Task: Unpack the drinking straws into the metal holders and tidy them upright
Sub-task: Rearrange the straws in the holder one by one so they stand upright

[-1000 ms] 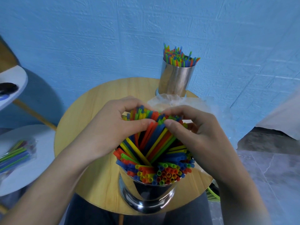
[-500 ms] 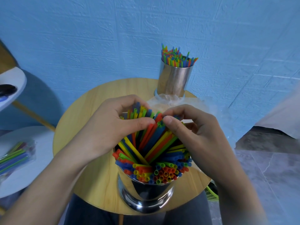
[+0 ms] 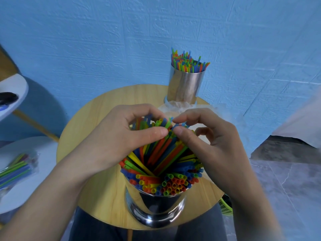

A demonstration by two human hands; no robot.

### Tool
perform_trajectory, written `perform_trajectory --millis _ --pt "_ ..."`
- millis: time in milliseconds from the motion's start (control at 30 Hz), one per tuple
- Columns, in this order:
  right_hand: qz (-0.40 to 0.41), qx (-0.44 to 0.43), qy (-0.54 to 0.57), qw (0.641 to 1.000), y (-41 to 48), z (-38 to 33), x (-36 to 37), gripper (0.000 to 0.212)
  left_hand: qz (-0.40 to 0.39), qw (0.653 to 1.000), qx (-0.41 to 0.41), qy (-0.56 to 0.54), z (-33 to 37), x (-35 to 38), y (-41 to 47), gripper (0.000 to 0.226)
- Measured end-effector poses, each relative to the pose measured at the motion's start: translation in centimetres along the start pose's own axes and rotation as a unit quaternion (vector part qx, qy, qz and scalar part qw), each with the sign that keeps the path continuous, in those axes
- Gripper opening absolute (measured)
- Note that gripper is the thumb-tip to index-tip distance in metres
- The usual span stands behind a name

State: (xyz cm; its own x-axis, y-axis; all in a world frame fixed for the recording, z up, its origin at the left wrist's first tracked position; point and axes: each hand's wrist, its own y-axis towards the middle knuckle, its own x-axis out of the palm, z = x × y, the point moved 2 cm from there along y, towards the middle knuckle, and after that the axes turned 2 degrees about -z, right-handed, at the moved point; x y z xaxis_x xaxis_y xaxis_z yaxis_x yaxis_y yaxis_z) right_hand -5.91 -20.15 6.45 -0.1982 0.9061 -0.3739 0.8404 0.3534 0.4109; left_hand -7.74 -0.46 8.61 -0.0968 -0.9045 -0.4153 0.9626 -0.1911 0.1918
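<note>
Drinking straws [image 3: 161,164], multicoloured and too many to count, fanned out in the near metal holder [image 3: 156,209] at the near edge of the round wooden table [image 3: 97,119]. Far tips hidden under both hands, lower lengths hidden inside the holder.

Two holders in all. Far metal holder [image 3: 185,86] upright at the far edge, packed with far straws [image 3: 188,62].

One clear plastic wrapper [image 3: 175,106], crumpled between the holders, partly behind the hands, outline hard to make out.

Left hand [image 3: 112,141]: fingers curled over the far tips, thumb pressed on the bunch from the near side.

Right hand [image 3: 213,145]: thumb and forefinger pinching a few tips just beside the left thumb, other fingers loosely curled and off the bunch.

Compared with half a second ago: right hand looser, its other fingers lifted clear of the straws; left grip unchanged.

Beyond the left edge, one sealed straw pack [image 3: 15,169] on a white side table [image 3: 34,188], cut off by the frame.

Green basket [image 3: 225,206] mostly hidden under the right edge.
</note>
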Motion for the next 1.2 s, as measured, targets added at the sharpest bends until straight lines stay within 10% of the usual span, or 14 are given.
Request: perform_trajectory --millis 1200 --pt "0.031 -0.011 0.016 0.999 0.4 -0.9 -0.5 0.013 0.031 0.992 0.052 0.114 0.1 -0.7 -0.1 0.028"
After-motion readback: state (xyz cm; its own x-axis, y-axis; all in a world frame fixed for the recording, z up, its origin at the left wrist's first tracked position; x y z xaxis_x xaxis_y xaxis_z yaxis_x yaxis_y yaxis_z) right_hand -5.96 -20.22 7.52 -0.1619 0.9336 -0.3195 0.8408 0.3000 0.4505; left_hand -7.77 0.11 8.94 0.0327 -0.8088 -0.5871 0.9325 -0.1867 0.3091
